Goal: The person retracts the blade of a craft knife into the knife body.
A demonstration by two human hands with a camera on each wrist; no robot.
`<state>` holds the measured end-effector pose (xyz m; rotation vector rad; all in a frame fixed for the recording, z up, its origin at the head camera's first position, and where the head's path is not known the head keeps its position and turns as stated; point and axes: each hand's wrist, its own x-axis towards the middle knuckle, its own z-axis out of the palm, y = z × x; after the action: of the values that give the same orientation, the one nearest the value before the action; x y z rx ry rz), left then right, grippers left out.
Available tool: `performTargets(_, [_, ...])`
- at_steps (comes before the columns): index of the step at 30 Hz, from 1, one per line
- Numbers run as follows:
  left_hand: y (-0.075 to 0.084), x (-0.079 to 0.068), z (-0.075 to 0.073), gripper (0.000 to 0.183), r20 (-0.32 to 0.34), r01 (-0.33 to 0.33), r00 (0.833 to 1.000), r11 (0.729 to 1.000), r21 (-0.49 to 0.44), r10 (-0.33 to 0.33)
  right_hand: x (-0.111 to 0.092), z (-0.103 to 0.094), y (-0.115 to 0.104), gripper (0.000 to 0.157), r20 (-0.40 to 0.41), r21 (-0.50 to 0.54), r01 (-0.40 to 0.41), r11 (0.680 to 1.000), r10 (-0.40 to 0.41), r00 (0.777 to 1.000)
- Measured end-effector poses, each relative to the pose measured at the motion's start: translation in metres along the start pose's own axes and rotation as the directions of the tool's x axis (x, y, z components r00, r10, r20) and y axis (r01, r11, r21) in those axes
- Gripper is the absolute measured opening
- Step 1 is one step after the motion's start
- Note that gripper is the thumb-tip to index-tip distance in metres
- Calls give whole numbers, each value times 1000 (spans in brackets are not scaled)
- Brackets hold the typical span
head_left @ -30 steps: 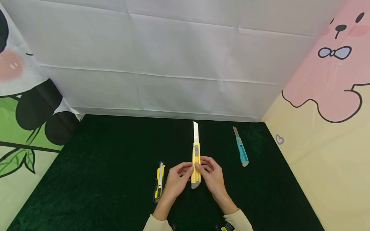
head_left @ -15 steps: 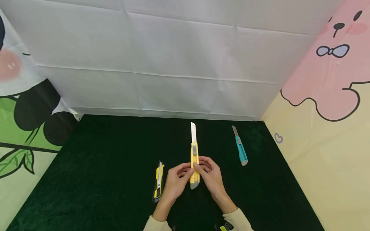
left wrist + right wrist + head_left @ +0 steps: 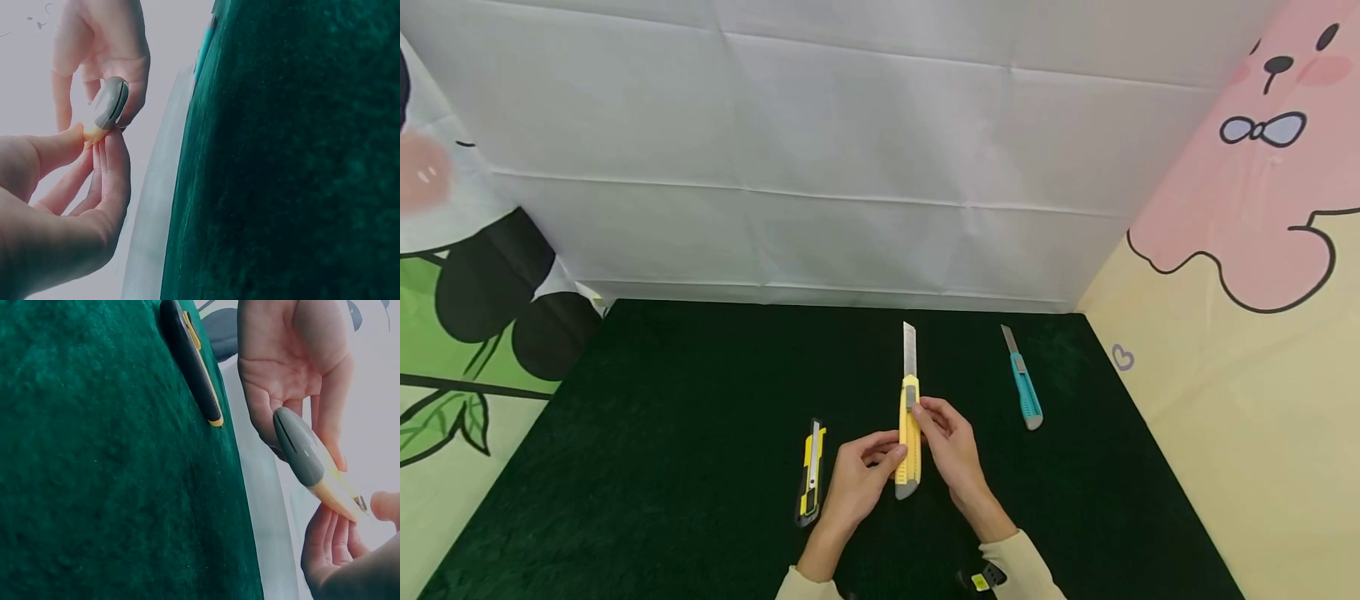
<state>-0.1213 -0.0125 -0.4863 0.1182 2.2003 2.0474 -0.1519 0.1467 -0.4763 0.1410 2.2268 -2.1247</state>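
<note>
A yellow utility knife [image 3: 908, 433] with a grey end cap and grey slider is held up over the green cloth, its blade extended and pointing away. My left hand [image 3: 859, 477] pinches the lower handle from the left, between thumb and fingers. From the right, my right hand [image 3: 957, 450] holds the handle higher up, its thumb at the slider. In the left wrist view, the grey end cap [image 3: 112, 103] faces the camera with the left thumb and fingertips just below it. The right wrist view shows the right fingers [image 3: 337, 534] under the handle and the thumb close to the slider.
A black-and-yellow utility knife [image 3: 812, 473] lies left of my left hand. Farther off on the right lies a teal utility knife [image 3: 1026, 387], blade out. Green cloth [image 3: 685, 450] covers the table, with a white sheet [image 3: 850, 150] behind and printed sheets on both sides.
My right hand has shifted up the yellow utility knife, its thumb going from mid-handle to the slider. The left hand keeps its grip, and the knife sits slightly lower in view.
</note>
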Motion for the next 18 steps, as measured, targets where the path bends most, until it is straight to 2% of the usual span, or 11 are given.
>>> performTargets(10, [-1, -1, 3, 31, -3, 4, 1000, 1000, 24, -4, 7, 0, -4, 38, -13, -5, 24, 1000, -24, 1000])
performTargets(18, [-1, -1, 6, 29, -10, 22, 1000, 997, 75, -22, 9, 2, -9, 41, -57, -34, 14, 999, -16, 998])
